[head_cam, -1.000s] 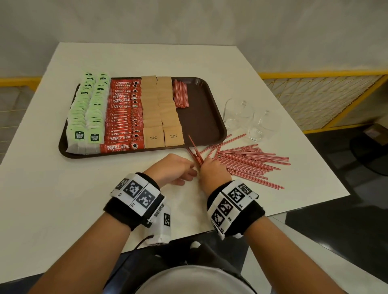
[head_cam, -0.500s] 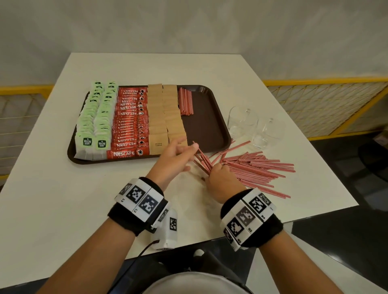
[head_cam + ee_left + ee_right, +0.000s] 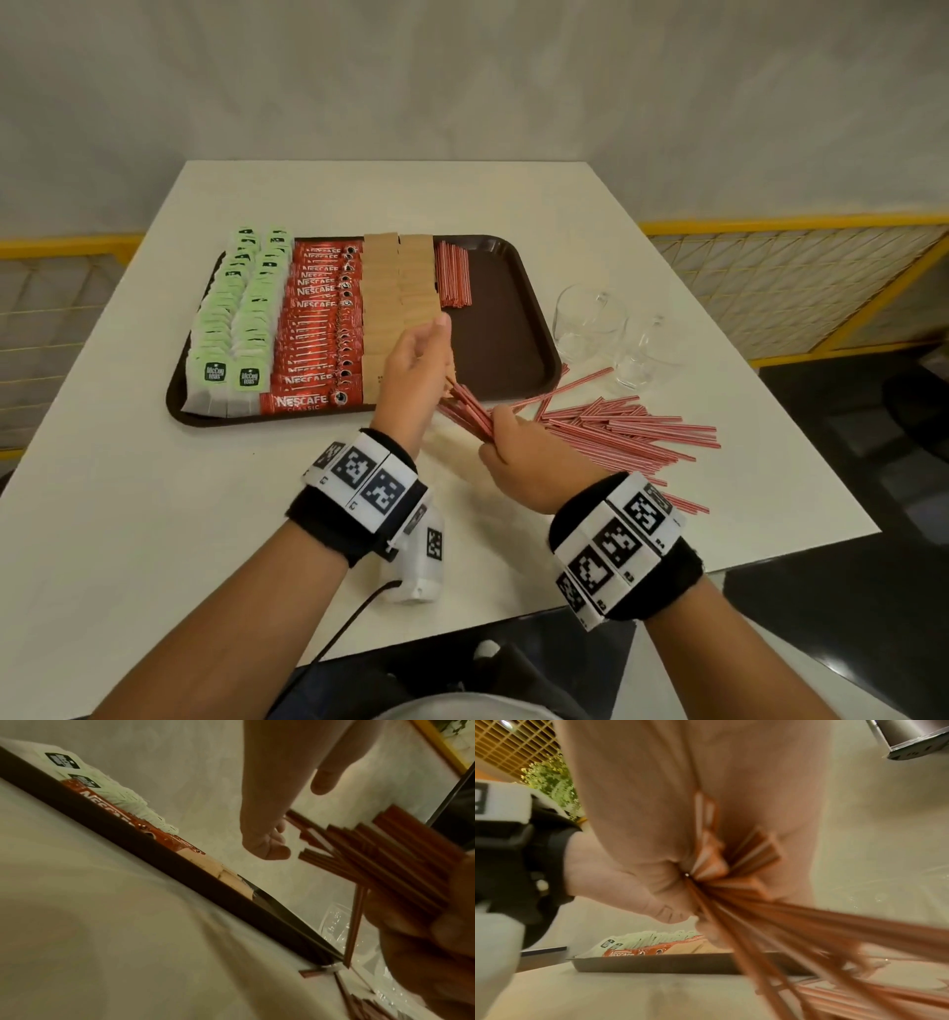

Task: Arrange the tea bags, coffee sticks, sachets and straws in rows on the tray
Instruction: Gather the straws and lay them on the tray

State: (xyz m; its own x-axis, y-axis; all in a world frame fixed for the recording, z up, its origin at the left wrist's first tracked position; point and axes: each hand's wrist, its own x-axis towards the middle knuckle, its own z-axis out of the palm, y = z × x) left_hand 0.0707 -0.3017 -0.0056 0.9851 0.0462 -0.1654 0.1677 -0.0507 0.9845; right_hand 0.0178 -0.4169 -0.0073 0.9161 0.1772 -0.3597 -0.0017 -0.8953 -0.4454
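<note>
My right hand grips a bundle of red-and-white straws just in front of the brown tray. In the right wrist view the straws fan out from my curled fingers. My left hand is held up beside the bundle's ends with straight fingers and holds nothing. On the tray lie rows of green tea bags, red coffee sticks, brown sachets and a short row of straws. A loose pile of straws lies on the table to the right.
Two clear glass cups stand right of the tray, behind the loose straws. The tray's right third is bare. The white table's right edge runs close to the pile. A yellow railing stands beyond.
My right hand has lifted the straw bundle off the table. My left hand has risen toward the tray's front edge and its fingers have straightened beside the straw ends.
</note>
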